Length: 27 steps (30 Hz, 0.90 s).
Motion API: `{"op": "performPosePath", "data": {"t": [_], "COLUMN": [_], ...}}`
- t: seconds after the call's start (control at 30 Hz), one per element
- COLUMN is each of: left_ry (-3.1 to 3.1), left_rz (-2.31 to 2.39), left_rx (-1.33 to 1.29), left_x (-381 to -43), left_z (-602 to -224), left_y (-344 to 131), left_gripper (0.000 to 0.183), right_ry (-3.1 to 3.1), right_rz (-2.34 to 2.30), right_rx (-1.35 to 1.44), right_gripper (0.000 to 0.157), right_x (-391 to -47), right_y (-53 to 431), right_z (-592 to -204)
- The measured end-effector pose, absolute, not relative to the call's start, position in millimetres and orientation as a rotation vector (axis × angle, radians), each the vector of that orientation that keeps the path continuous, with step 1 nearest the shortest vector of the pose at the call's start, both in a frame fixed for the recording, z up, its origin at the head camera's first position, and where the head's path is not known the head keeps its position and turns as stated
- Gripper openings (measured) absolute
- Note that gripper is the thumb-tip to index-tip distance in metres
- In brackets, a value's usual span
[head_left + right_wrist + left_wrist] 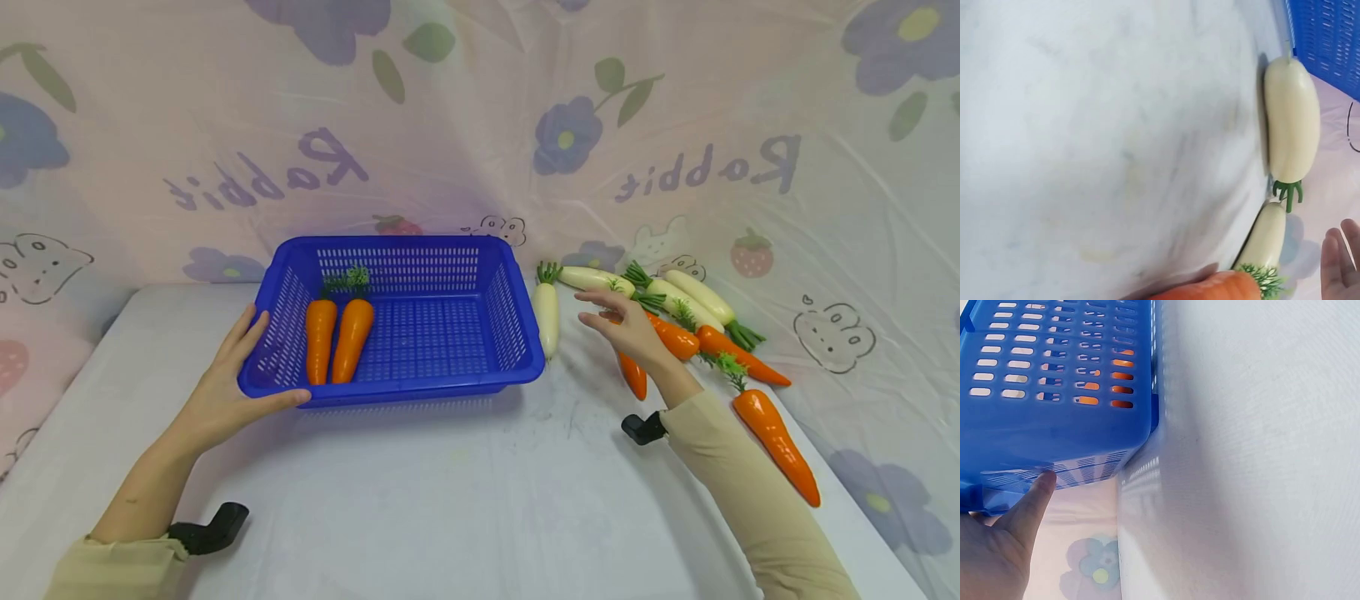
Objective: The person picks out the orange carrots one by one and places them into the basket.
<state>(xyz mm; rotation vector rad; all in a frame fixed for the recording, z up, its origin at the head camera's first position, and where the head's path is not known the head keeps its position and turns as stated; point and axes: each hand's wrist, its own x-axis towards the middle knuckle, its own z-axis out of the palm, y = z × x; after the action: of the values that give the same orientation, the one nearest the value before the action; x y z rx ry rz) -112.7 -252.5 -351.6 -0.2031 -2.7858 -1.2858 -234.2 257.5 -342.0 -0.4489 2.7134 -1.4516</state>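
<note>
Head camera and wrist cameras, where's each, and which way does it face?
Head: on the head, facing forward and down: blue basket, left hand, right hand.
Left wrist: worn there, facing blue basket's outside; left hand partly shows.
Right wrist: worn there, facing table and white radish; right hand's fingers show.
Head and right wrist share that white radish.

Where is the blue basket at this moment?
In the head view, the blue basket is left of centre, between the left hand and a white radish at its right end.
</note>
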Motion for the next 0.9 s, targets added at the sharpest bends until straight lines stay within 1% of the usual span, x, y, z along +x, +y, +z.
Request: {"op": "performPosePath", "data": {"t": [0.27,0.47,0.7,0.9], "left_ry": [-2.786,-2.78,-2.795,-2.79], "left_rz": [-1.288,-1.292,-1.286,-1.288], "left_rx": [-0.205,-0.207,-0.196,-0.202], "left_x": [-112.9,-112.7,-113.3,-112.5], "left_z": [-352.3,-351.0,-352.4,-352.8], "left_y": [-253.3,-251.8,-251.8,-251.4], "left_gripper": [0.111,0.111,0.111,0.112], "right_ry": [2.728,2.782,2.793,2.792], "right_rz": [-1.361,-1.242,-1.078,-1.006], "right_rx": [-0.366,-0.341,-0.223,-0.197], "right_gripper": [0.041,0.049,0.059,0.063], "right_x": [-218.9,-230.1,-230.4,-229.2], "right_y": [253.4,273.9,283.0,288.7], "right_z": [-330.6,-352.6,-358.6,-362.9]}}
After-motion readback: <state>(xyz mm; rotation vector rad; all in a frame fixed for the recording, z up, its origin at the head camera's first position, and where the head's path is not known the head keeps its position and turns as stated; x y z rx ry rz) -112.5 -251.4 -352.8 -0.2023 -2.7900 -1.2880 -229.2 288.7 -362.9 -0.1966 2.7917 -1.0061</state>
